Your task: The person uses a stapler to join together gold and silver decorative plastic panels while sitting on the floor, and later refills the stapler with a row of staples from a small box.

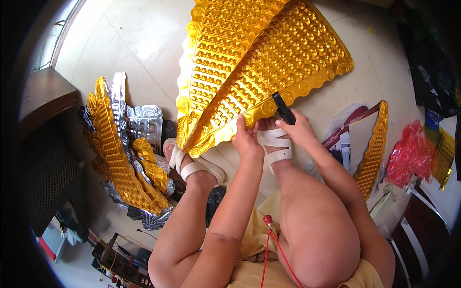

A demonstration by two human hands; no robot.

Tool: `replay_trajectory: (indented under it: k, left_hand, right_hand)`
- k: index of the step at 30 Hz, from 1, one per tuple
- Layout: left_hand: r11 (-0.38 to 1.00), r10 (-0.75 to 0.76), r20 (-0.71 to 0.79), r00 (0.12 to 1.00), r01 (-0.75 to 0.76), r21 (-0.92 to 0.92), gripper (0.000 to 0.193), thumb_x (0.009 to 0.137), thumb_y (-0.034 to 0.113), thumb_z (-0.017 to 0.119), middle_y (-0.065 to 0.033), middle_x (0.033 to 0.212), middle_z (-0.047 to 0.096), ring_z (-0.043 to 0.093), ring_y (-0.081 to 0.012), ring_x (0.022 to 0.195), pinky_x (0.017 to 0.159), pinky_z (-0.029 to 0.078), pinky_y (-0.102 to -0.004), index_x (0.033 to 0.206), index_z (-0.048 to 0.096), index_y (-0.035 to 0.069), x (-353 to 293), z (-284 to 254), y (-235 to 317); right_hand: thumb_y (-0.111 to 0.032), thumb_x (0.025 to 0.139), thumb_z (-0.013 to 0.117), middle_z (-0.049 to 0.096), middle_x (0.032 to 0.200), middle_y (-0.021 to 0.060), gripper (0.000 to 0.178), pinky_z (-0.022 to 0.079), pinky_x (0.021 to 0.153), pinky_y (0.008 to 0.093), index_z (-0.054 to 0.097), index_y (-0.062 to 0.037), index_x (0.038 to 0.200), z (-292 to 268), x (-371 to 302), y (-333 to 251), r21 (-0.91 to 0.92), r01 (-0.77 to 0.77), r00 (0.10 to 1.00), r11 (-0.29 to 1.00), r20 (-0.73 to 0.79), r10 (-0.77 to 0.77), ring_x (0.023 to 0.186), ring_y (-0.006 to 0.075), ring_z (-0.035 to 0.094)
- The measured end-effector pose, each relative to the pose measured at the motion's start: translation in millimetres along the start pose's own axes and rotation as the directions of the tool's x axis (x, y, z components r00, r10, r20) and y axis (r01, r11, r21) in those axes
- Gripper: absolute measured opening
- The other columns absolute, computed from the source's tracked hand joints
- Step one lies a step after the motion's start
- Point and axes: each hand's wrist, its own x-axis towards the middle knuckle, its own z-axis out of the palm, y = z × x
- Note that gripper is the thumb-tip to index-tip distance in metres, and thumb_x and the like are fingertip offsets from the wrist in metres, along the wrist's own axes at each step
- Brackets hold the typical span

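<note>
Gold sheet [293, 57] | left hand [247, 140] outstretched, fingers pinching edge | right hand [301, 130] angled inward, fingers clasping black tool [284, 109]

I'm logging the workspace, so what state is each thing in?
Left hand: closed at the gold sheet's lower edge.
Right hand: closed around the black tool.
Gold embossed sheet: spread out, fan-shaped.
Black tool: held; whether open or closed, unclear.
White sandals: worn.
Red plastic: crumpled.
Gold and silver pieces: bunched together.
</note>
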Motion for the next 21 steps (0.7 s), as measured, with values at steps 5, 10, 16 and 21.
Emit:
replay_trajectory:
  k: [5,10,16,21]
  left_hand:
    - [0.992,0.099,0.015,0.995,-0.100,0.081,0.025,0.084,0.018,0.068,-0.0027,0.096,0.065,0.063,-0.0134,0.083,0.071,0.053,-0.0249,0.104,0.059,0.007,9.9,-14.4,8.7]
    - [0.992,0.085,0.029,0.996,-0.088,0.094,0.026,0.085,0.013,0.067,-0.0034,0.101,0.063,0.061,-0.0110,0.084,0.066,0.053,-0.0208,0.107,0.057,0.005,0.1,-5.5,3.6]
    - [0.996,0.056,0.014,0.998,-0.057,0.072,0.025,0.084,0.014,0.069,-0.0038,0.098,0.063,0.062,-0.0120,0.083,0.069,0.054,-0.0216,0.104,0.057,0.005,-9.9,1.9,-0.5]
    - [0.996,0.010,-0.005,1.000,-0.009,0.090,0.026,0.083,0.014,0.069,-0.0062,0.096,0.063,0.062,-0.0125,0.078,0.066,0.055,-0.0203,0.103,0.057,0.002,-18.7,8.0,0.4]
  right_hand:
    - [-0.030,0.075,0.072,0.062,0.076,0.0113,0.035,0.047,0.066,0.0366,0.058,-0.0012,0.091,-18.3,4.3,-7.3,0.007,-0.030,0.998,1.000,-0.050,0.030,0.070,0.0214,0.059]
    - [-0.028,0.086,0.065,0.057,0.079,0.0013,0.031,0.045,0.062,0.0234,0.053,-0.0049,0.102,-23.2,4.9,-1.6,0.361,-0.157,0.960,0.919,0.274,0.056,0.069,0.0084,0.054]
    - [-0.027,0.088,0.063,0.056,0.090,0.0017,0.037,0.048,0.067,0.0225,0.050,-0.0052,0.114,2.9,-21.9,-14.4,0.427,-0.277,0.879,0.861,0.475,0.047,0.076,0.0080,0.054]
    - [-0.034,0.081,0.069,0.049,0.121,0.0138,0.067,0.039,0.094,0.0342,0.041,-0.0013,0.132,28.2,-12.0,7.3,0.303,-0.045,0.934,0.952,0.350,-0.067,0.112,0.0234,0.048]
